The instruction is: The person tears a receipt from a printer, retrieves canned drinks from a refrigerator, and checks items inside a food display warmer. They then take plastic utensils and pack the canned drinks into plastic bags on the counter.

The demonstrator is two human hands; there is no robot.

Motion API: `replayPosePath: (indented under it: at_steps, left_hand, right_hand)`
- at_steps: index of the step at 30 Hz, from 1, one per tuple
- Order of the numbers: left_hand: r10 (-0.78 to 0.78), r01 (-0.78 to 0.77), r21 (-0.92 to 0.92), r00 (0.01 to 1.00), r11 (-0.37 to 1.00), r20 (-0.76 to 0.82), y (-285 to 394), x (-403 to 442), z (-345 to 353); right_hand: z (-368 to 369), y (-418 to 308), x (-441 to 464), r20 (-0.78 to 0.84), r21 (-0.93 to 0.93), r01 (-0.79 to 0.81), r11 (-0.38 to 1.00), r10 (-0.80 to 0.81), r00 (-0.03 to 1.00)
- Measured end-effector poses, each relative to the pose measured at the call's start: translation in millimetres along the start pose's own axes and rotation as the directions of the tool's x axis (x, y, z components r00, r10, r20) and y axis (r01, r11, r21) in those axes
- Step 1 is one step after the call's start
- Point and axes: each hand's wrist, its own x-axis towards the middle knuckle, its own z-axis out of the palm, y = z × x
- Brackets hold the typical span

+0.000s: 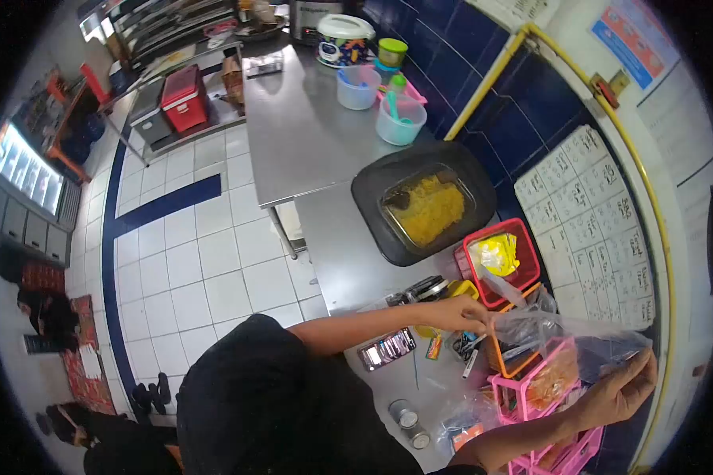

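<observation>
A clear plastic bag (pixel 566 326) is stretched between my two hands. My left hand (pixel 463 314) pinches its near edge, fingers closed. My right hand (pixel 618 388) grips the far end by the wall, its fingers bent together. Below the bag stand an orange basket (pixel 495 348) with plastic packaging inside and a pink basket (pixel 523 388) holding an orange-coloured bag. A red bin (pixel 537 257) with a yellow packet (pixel 495 253) sits just beyond my left hand. A phone (pixel 387 349) with a lit screen lies beside my left forearm.
On the steel table (pixel 293 142) are a black tray (pixel 368 194) bearing a container of yellow food, plastic tubs (pixel 400 123) and a rice cooker (pixel 345 39). Two cans (pixel 404 413) stand near my body. A yellow pipe (pixel 487 83) runs along the wall. Other people sit at lower left.
</observation>
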Motion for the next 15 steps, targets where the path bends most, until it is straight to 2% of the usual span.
replayPosePath:
  at_steps: [1, 2, 5, 7, 8, 9, 10, 11, 12, 14, 15]
  left_hand:
    - [0.01, -0.01, -0.027, 1.0, 1.0, 0.007, 9.0, -15.0, -4.3]
    - [0.018, -0.017, -0.055, 1.0, 0.998, 0.017, 17.1, -28.6, -9.0]
    - [0.116, -0.116, -0.155, 0.993, 0.981, -0.006, 51.9, -82.1, -20.9]
    - [0.272, -0.307, -0.34, 0.951, 0.889, -0.15, 63.9, -110.9, -22.0]
    - [0.295, -0.347, -0.417, 0.937, 0.84, -0.187, 72.4, -120.7, -24.3]
    - [0.302, -0.373, -0.499, 0.928, 0.782, -0.219, 79.9, -128.5, -24.7]
    - [0.293, -0.407, -0.52, 0.911, 0.751, -0.29, 87.3, -135.2, -21.3]
    - [0.269, -0.432, -0.547, 0.896, 0.717, -0.353, 89.7, -138.5, -18.0]
    - [0.206, -0.393, -0.534, 0.903, 0.749, -0.376, 85.6, -137.8, -19.1]
    - [0.076, -0.294, -0.515, 0.913, 0.805, -0.402, 64.9, -134.5, -10.7]
    - [-0.014, -0.198, -0.584, 0.941, 0.788, -0.337, 51.1, -139.9, 8.8]
  right_hand:
    - [-3.2, 1.0, 3.6, 0.013, 0.035, 0.004, 0.999, -0.004, 1.0]
    - [-2.7, 2.4, 7.3, -0.001, 0.046, 0.075, 0.996, -0.075, 0.997]
    - [-18.5, 31.7, 11.9, 0.182, 0.171, -0.062, 0.983, 0.03, 0.983]
    - [-18.2, 28.2, 6.2, 0.349, 0.121, -0.176, 0.977, 0.125, 0.929]
    - [-11.6, 17.1, 0.0, 0.426, 0.135, -0.16, 0.978, 0.088, 0.901]
    - [-4.3, 24.3, -8.1, 0.431, 0.119, -0.241, 0.963, 0.169, 0.887]
    - [-2.3, 25.7, -13.8, 0.487, 0.089, -0.255, 0.963, 0.182, 0.854]
    - [8.4, 31.5, -21.7, 0.446, 0.135, -0.196, 0.971, 0.117, 0.887]
    - [14.1, 27.0, -23.9, 0.436, 0.176, -0.009, 0.984, -0.07, 0.897]
    - [26.1, 19.3, -28.3, 0.369, 0.251, 0.362, 0.898, -0.435, 0.821]
    - [25.1, 5.4, -35.1, 0.398, 0.332, 0.082, 0.94, -0.218, 0.891]
